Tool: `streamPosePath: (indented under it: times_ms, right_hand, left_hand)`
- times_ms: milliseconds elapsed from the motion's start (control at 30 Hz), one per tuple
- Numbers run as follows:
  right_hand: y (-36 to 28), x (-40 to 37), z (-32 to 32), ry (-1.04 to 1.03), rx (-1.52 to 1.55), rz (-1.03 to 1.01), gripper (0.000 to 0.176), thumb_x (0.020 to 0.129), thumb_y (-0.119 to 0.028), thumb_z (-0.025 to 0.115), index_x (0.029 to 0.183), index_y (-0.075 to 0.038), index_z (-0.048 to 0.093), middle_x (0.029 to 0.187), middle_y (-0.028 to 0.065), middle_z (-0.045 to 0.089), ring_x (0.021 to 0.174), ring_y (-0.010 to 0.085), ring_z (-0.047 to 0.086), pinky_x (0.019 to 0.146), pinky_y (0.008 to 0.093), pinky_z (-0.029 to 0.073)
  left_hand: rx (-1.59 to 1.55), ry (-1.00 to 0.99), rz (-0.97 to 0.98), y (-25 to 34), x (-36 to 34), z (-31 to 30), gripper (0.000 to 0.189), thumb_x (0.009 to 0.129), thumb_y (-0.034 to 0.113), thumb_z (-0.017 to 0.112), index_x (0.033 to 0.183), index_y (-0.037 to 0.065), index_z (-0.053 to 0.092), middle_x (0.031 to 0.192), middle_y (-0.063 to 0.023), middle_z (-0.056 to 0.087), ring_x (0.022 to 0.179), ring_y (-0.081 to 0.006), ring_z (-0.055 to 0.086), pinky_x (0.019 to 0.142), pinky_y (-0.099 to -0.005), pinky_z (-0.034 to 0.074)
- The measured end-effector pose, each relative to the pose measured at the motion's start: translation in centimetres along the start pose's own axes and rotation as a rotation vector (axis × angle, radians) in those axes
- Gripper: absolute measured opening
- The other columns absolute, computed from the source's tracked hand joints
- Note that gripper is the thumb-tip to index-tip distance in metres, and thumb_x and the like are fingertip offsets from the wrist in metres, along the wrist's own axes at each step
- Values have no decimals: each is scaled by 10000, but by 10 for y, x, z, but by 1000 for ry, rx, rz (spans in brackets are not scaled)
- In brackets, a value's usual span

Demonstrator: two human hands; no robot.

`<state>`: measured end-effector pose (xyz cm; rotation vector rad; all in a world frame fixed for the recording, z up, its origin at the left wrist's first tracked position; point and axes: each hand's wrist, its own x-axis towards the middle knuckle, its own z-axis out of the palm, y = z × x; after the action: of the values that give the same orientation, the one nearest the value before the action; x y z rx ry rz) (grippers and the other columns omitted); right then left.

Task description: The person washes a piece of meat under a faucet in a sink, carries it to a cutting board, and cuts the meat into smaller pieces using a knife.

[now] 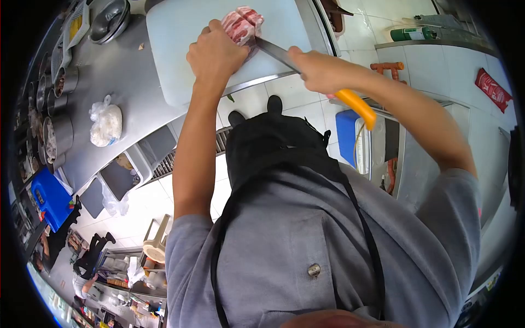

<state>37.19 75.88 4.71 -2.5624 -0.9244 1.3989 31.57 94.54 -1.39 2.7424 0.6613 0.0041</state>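
Nearest my viewpoint are a grey shirt (273, 235) and a black apron (281, 142). Right hand (322, 74): clamped around the knife (276, 53), with the yellow-orange handle end protruding behind the palm. The blade passes over the near edge of the cutting board (175, 44), towards its right corner, and meets the meat; I cannot determine the cutting depth. Left hand (217, 54): closed over the near left side of the meat (240, 24), fingertips partly hidden from me. Meat location: on the board, inward from the near edge.

Left of the board, a knotted plastic bag (106, 126) sits on the metal counter (131, 71), just inside its near edge. Metal pots (58, 136) line the counter's far edge. To the right, a red packet (492, 90) carries pale lettering, too small for me to read; a green bottle (410, 34) bears similarly illegible markings.
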Motion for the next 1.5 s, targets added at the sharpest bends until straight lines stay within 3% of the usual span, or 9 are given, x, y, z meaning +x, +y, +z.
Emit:
streamPosePath:
  times_ms: [167,300,367,667,833,967,1233,1333,1500]
  right_hand:
    - [2,38,5,-98,-5,5,350,760,62,484,1079,53,338,744,262,616,511,357,637,424,426,499]
    - [4,85,53,112,144,-67,456,721,38,553,1127,56,345,824,311,627,706,432,671,553,480,533]
    - [10,107,66,386,39,-185,469,727,20,578,1138,46,353,892,308,634,790,455,663,618,506,529]
    - [56,44,87,225,128,-122,425,813,-30,541,1196,-12,358,900,275,631,804,465,642,691,537,494]
    - [59,20,95,173,317,-103,405,872,-86,503,1238,-17,346,876,268,631,839,452,635,712,547,483]
    - [69,32,122,321,322,-159,387,868,-84,515,1211,-26,344,802,273,611,750,461,617,670,555,468]
    - [65,26,113,347,375,-226,325,887,-96,519,1151,-36,340,772,306,593,736,501,586,663,580,431]
    - [61,23,99,281,339,-209,349,808,-36,522,1112,-21,351,822,247,635,808,463,628,720,555,470]
    - [35,-6,57,381,192,-170,259,901,-92,494,1095,-23,335,771,276,611,804,483,611,721,575,440]
  left_hand:
    - [-29,6,12,-3,-2,2,645,614,421,842,1053,19,591,998,-155,699,857,-363,693,751,-445,544]
    - [-22,30,8,-5,-7,4,633,615,425,842,1031,21,590,985,-156,697,860,-364,690,754,-452,543]
    - [-10,76,28,-6,-1,2,631,615,427,841,1028,22,589,983,-157,696,856,-366,689,753,-454,543]
    - [-11,41,-34,-10,-21,-7,584,630,360,826,1044,34,574,1015,-140,668,867,-363,669,731,-449,538]
    - [-56,460,295,-49,-62,18,445,661,123,776,1062,84,588,924,-87,625,879,-338,623,703,-430,525]
    - [-29,539,499,-72,-83,42,531,585,-16,702,1104,75,634,1104,-81,647,961,-311,612,778,-397,544]
    - [-20,556,436,-54,-82,31,523,582,-14,706,1093,77,641,1103,-68,653,935,-312,613,763,-386,548]
    - [-94,420,285,-39,-62,13,480,615,52,751,1077,66,619,996,-96,642,855,-360,619,702,-428,531]
    - [-119,269,160,-47,-27,-5,468,653,148,771,1063,38,572,1006,-160,635,872,-404,635,716,-475,535]
